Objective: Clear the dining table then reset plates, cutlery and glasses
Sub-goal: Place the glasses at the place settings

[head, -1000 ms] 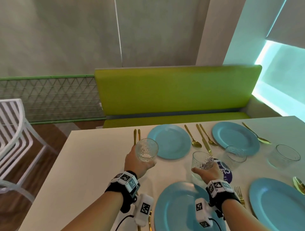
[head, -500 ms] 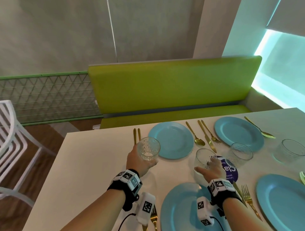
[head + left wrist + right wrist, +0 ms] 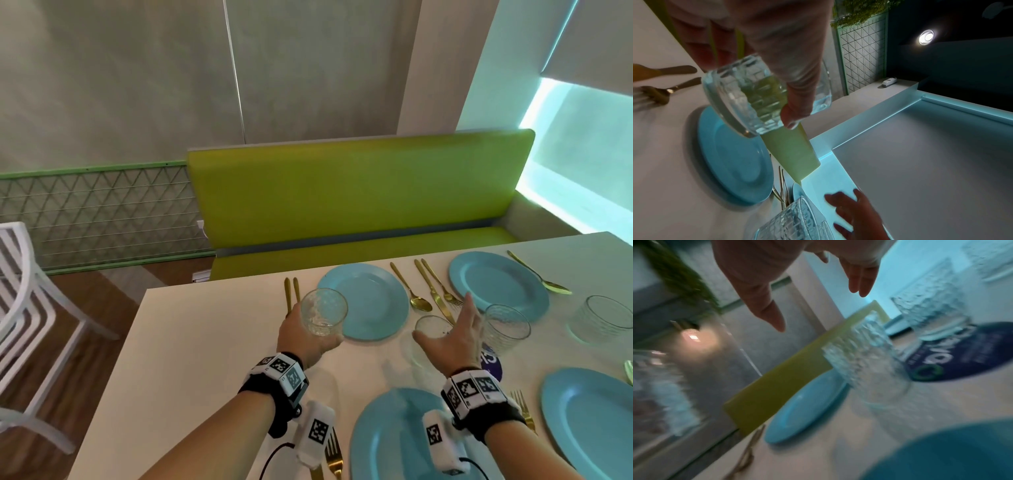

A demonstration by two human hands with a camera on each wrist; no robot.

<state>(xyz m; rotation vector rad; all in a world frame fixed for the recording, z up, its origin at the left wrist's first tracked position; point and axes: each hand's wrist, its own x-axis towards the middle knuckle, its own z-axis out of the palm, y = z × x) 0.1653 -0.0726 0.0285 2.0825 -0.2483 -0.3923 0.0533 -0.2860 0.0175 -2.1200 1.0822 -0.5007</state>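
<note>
Four blue plates, gold cutlery laid on table (image 3: 191,342); judged: reset mostly done, glasses being placed. Your left hand (image 3: 301,339) grips textured glass (image 3: 323,312) from below, fingers curled round it, lifted just left of far-left plate (image 3: 368,301). Your right hand (image 3: 452,339) spread, fingers straight, holds nothing; second glass (image 3: 431,328) stands on table just at its thumb, contact unclear. Two more glasses (image 3: 507,327) stand further right. Left: set down held glass.
</note>
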